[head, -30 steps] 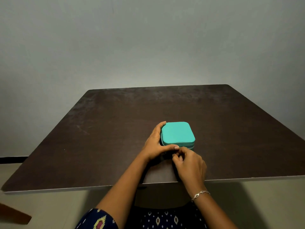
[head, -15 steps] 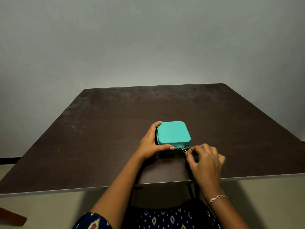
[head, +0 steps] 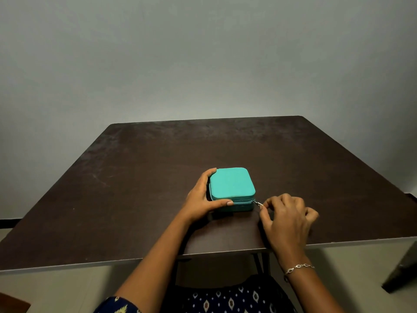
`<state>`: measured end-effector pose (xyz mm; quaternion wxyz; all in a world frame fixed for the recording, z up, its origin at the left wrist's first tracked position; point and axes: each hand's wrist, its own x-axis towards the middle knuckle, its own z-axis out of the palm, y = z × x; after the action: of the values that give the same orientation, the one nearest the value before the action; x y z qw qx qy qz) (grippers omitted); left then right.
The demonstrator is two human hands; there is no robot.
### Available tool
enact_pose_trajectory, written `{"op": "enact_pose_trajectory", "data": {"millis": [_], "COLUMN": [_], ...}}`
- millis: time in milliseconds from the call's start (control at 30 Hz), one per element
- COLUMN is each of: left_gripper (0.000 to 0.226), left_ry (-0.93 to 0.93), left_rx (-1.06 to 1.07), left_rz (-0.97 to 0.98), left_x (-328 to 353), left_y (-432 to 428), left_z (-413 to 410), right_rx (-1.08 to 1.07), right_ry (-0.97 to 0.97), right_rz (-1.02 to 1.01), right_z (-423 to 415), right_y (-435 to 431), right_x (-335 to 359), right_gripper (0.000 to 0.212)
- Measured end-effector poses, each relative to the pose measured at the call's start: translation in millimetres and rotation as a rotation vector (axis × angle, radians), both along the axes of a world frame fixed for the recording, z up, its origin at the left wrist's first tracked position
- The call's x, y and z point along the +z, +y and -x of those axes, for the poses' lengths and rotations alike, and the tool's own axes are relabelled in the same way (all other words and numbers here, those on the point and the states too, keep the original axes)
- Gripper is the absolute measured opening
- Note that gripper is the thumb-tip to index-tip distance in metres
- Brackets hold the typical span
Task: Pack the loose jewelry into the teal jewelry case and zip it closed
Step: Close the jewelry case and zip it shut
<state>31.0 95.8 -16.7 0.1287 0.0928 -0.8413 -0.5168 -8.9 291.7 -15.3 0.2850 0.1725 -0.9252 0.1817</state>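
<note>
The teal jewelry case [head: 231,185] lies with its lid down on the dark brown table [head: 135,188], near the front edge. My left hand [head: 199,198] grips its left side, thumb along the front zip line and fingers behind the far left corner. My right hand [head: 286,216] pinches the small metal zipper pull [head: 259,203] at the case's front right corner. No loose jewelry shows on the table.
A plain grey wall stands behind the table. The table's front edge [head: 225,251] runs just under my right wrist, which wears a silver bracelet [head: 299,267]. A dark object [head: 401,269] shows at the lower right, below the table.
My right hand has drawn the zipper pull rightward along the case's front, from near the middle to the front right corner. My left hand has kept its hold on the case.
</note>
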Motion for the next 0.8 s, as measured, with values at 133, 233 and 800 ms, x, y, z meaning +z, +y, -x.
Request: {"op": "enact_pose_trajectory", "data": {"millis": [133, 233, 800], "left_gripper": [0.091, 0.095, 0.097], "left_ry": [0.002, 0.005, 0.002], "left_rx": [0.003, 0.0, 0.002], "left_rz": [0.001, -0.005, 0.011], "left_x": [-1, 0, 3], "left_y": [0, 0, 3], "left_z": [0, 0, 0], "right_rx": [-0.019, -0.021, 0.101], "right_ry": [0.009, 0.003, -0.108], "right_rz": [0.006, 0.014, -0.065], "right_z": [5, 11, 70], "right_y": [0, -1, -22], "right_x": [1, 1, 14], "right_gripper": [0.016, 0.016, 0.015]}}
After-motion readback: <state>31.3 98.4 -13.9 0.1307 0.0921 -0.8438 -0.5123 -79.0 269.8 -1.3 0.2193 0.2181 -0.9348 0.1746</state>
